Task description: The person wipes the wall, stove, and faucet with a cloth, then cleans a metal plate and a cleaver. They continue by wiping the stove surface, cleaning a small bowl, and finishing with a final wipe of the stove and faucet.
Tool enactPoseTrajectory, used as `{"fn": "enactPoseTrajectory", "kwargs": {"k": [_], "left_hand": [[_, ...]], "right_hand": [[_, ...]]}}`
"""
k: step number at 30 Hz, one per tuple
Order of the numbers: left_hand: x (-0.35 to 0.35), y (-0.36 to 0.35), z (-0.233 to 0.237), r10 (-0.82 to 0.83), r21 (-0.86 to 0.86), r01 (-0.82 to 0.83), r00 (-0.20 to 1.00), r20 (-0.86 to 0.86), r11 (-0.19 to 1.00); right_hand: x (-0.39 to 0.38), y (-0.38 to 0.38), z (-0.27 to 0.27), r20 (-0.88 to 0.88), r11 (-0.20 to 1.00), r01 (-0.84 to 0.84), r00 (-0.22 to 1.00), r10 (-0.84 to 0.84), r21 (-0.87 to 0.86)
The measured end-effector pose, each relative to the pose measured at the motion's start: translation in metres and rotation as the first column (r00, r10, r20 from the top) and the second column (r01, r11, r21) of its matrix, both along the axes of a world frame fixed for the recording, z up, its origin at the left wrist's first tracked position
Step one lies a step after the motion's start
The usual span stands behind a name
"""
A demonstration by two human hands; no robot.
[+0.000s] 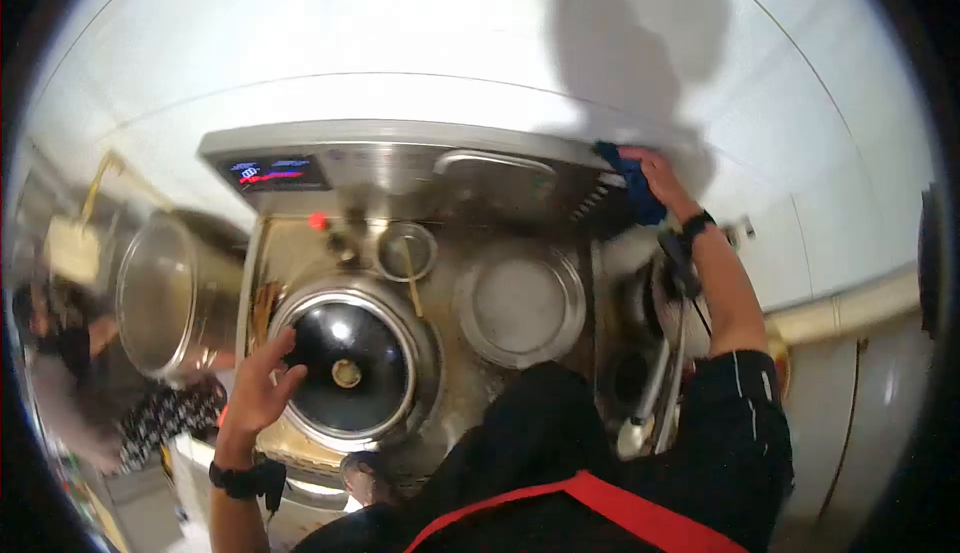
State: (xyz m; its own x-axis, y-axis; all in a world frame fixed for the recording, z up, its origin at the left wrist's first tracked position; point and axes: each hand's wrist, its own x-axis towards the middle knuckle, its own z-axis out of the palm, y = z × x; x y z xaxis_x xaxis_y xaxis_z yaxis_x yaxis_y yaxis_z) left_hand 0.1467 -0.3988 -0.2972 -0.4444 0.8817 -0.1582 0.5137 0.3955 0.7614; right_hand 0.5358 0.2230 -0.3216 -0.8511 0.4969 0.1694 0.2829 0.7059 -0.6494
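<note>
Holds the dark blue cloth [645, 199] in the right grip [663, 181], with fingers bent over it; cannot tell how tightly. Has it just below and left of that grip, at the right end of the steel back panel [388, 185]. Holds the left grip [262, 388] loosely open and empty, left of the black lid [365, 343]. Seemingly wiping: best to flatten the cloth, press evenly, go gently over the slots [592, 203] left of the right grip.

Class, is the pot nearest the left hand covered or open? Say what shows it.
Covered: a dark lid with a round knob sits over the pot, hiding its contents.
</note>
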Motion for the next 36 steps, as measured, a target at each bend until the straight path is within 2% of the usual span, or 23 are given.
{"fn": "enactPoseTrajectory", "kwargs": {"k": [1,3,5,9,11,12,14,15,16,17,18,19,21,23,24,26,28,29,31,32,33,35,36], "left_hand": [[0.005,0.007,0.002,-0.063,-0.009,0.063,0.998,-0.001,0.998],[0.013,0.022,0.011,-0.012,-0.019,0.013,0.999,0.035,1.000],[0.025,0.035,0.028,-0.077,-0.023,0.077,0.996,-0.032,0.997],[0.035,0.039,0.045,-0.128,0.031,0.133,0.984,-0.125,0.991],[0.045,0.043,0.054,-0.118,0.037,0.122,0.989,-0.094,0.992],[0.045,0.040,0.053,-0.114,0.047,0.118,0.990,-0.080,0.992],[0.039,0.033,0.043,-0.124,0.076,0.134,0.985,-0.118,0.988],[0.038,0.033,0.041,-0.125,0.078,0.136,0.985,-0.123,0.988],[0.038,0.035,0.040,-0.106,0.081,0.111,0.992,-0.067,0.991],[0.037,0.036,0.038,-0.090,0.076,0.091,0.996,-0.010,0.993],[0.036,0.036,0.034,-0.099,0.075,0.100,0.995,-0.018,0.992],[0.034,0.037,0.028,-0.080,0.070,0.081,0.997,-0.017,0.994],[0.033,0.039,0.025,-0.067,0.066,0.069,0.997,-0.031,0.995],[0.039,0.045,0.027,-0.041,-0.053,0.044,0.997,0.061,0.998],[0.039,0.044,0.018,-0.100,0.016,0.101,0.994,-0.039,0.995],[0.048,0.059,0.032,-0.109,-0.102,0.107,0.994,-0.006,0.989],[0.050,0.065,0.034,-0.129,-0.146,0.134,0.991,0.045,0.980],[0.056,0.067,0.043,-0.152,-0.192,0.156,0.988,0.036,0.969],[0.058,0.061,0.063,-0.163,-0.258,0.165,0.986,0.030,0.952],[0.058,0.058,0.073,-0.160,-0.250,0.156,0.987,0.006,0.956],[0.059,0.055,0.082,-0.151,-0.236,0.142,0.988,-0.019,0.961],[0.056,0.044,0.099,-0.124,-0.207,0.108,0.990,-0.070,0.972],[0.052,0.036,0.103,-0.110,-0.191,0.091,0.990,-0.094,0.977]], "right_hand": [[0.023,0.010,-0.001,-0.041,0.998,0.054,0.998,-0.053,0.018],[0.046,0.032,-0.018,-0.233,0.996,-0.028,0.971,0.047,0.083],[0.053,0.031,-0.021,-0.194,0.979,0.187,0.966,-0.169,0.078],[0.075,0.036,-0.030,-0.298,0.911,0.375,0.901,-0.315,0.171],[0.084,0.040,-0.036,-0.153,0.678,0.608,0.781,-0.606,0.413],[0.096,0.045,-0.047,-0.163,0.670,0.618,0.773,-0.613,0.411],[0.120,0.056,-0.061,-0.279,0.545,0.832,0.502,-0.819,-0.105],[0.120,0.044,-0.052,-0.283,0.544,0.832,0.499,-0.819,-0.107],[0.119,0.020,-0.033,-0.031,0.518,0.805,0.549,-0.836,0.288],[0.117,-0.009,-0.014,0.221,0.495,0.605,0.471,-0.854,0.624],[0.111,-0.035,0.004,0.218,0.490,0.614,0.465,-0.858,0.619],[0.099,-0.059,0.024,0.066,0.486,0.639,0.564,-0.823,0.596],[0.061,-0.057,0.028,-0.191,0.319,0.759,0.499,-0.845,0.568],[0.012,-0.067,0.072,-0.341,0.424,0.903,0.377,-0.861,-0.071],[-0.022,-0.063,0.067,-0.417,0.403,0.880,0.278,-0.865,-0.250],[-0.104,-0.052,0.050,-0.525,0.380,0.777,0.074,-0.848,-0.503],[-0.150,-0.050,0.041,-0.588,0.402,0.672,-0.062,-0.807,-0.622],[-0.152,-0.059,0.043,-0.601,0.380,0.717,-0.067,-0.797,-0.585],[-0.149,-0.024,0.017,-0.516,0.212,0.790,-0.151,-0.843,-0.576],[-0.137,0.000,0.001,-0.261,0.106,0.957,0.033,-0.965,-0.271],[-0.111,0.008,0.002,-0.026,0.084,0.996,0.085,-0.996,0.033],[-0.052,0.014,0.016,0.287,0.180,0.801,0.011,-0.958,0.570],[-0.033,0.035,0.007,0.191,0.054,0.839,-0.061,-0.980,0.542]]}}
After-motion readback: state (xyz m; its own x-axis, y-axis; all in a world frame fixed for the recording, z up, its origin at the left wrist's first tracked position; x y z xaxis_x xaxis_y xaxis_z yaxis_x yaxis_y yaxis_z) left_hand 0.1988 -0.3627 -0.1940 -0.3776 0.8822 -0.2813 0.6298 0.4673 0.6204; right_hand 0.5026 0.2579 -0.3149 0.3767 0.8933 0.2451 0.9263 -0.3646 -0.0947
